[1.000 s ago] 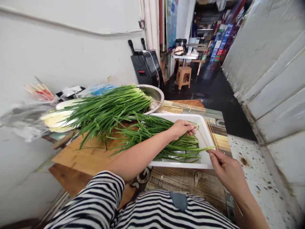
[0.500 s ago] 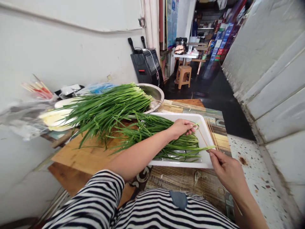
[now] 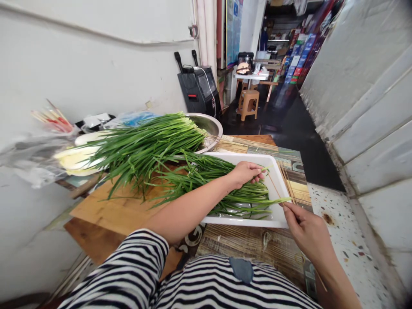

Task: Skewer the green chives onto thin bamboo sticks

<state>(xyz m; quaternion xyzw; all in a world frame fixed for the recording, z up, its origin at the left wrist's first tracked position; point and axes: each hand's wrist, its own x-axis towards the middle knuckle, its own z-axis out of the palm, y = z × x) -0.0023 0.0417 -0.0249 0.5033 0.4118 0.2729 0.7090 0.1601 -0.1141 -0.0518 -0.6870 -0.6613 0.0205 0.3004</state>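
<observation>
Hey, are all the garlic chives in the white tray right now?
No, a large bundle of garlic chives lies outside the white tray, with its pale cut ends over the metal bowl.

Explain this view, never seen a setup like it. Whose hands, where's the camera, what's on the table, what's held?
No machine: just a person's left hand and right hand, both bare. The camera is worn on that person's head, looking forward and down. On the table sits a white tray of long greens; beyond it, a larger green bundle lies partly over a metal bowl. The left hand pinches a green stalk; the right grips a thin stick.
</observation>
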